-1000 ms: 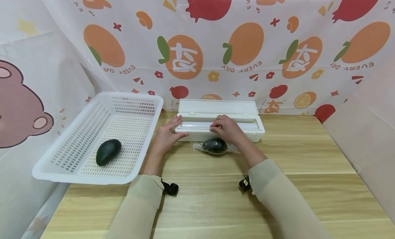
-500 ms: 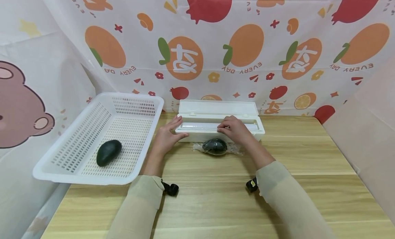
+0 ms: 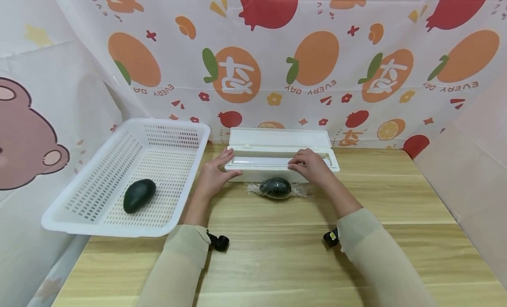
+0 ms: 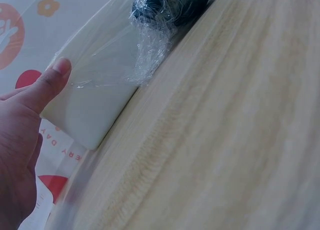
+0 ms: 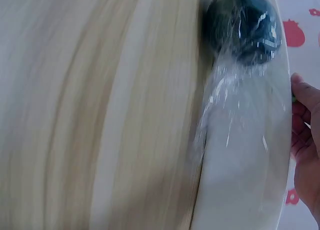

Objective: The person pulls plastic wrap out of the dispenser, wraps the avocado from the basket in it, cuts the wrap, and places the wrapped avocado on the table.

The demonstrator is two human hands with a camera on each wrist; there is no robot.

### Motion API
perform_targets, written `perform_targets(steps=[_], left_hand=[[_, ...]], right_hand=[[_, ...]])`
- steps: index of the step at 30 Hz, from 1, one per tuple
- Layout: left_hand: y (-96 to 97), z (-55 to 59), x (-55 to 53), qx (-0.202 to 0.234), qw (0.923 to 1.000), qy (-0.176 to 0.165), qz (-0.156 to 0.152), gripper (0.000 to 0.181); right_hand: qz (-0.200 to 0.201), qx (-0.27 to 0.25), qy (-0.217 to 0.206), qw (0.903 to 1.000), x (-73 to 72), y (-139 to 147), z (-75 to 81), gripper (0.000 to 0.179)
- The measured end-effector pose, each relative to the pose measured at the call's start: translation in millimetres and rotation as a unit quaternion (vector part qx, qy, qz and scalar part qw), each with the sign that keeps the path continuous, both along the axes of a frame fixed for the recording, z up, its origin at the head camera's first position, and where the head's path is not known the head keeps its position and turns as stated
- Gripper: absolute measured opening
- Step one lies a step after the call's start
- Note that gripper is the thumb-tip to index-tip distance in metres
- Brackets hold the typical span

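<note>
A long white cling film dispenser (image 3: 257, 175) stands at the table's back with its lid (image 3: 279, 137) raised and a film roll (image 3: 259, 160) inside. My left hand (image 3: 213, 177) holds its left end, thumb at the front edge and fingers toward the back. At the front rim, right of the middle, my right hand (image 3: 313, 167) pinches a small slide cutter, of which a green bit (image 5: 294, 98) peeks out in the right wrist view. Right before the box lies a dark green avocado (image 3: 276, 188) wrapped in clear cling film (image 4: 150, 50), which spreads against the box front in both wrist views.
A white perforated basket (image 3: 108, 230) stands at the left with one bare avocado (image 3: 139, 196) in it. Behind the dispenser hangs a fruit-printed cloth (image 3: 273, 95). The wooden table (image 3: 273, 263) reaches toward me.
My right hand has slid rightward along the dispenser's front rim, from near its middle toward the right end. The left hand, dispenser and wrapped avocado have stayed in place.
</note>
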State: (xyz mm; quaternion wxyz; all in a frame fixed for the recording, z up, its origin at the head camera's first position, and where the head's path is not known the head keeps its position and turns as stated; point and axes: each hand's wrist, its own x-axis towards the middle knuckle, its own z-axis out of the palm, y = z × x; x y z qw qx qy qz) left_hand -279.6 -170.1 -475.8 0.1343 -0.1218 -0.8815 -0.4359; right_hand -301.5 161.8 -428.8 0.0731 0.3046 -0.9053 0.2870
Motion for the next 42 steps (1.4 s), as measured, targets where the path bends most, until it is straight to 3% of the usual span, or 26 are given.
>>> perform_targets(steps=[13,20,28,37,42], left_hand=[[-1.8,1.8,-2.0,-0.002,1.0000,0.001,-0.001,0.072],[-1.2,2.0,-2.5,-0.002,1.0000,0.004,0.003,0.072],[0.5,2.7,-3.3,0.002,1.0000,-0.002,-0.002,0.074],[-1.5,2.9,-1.7,-0.002,0.9999,-0.012,-0.012,0.076],[0.6,0.7,1.0,-0.008,0.9997,-0.016,-0.014,0.077]], right_hand=[[-0.068,0.017,0.012,0.9975,4.3,63,-3.5,0.011],[-0.101,0.018,0.040,0.9939,9.4,92,-2.7,0.008],[-0.133,0.026,0.023,0.9905,11.5,114,-1.5,0.010],[-0.156,-0.008,-0.010,0.9877,15.0,118,-9.4,0.019],[-0.202,-0.073,0.003,0.9767,29.3,101,-13.7,0.024]])
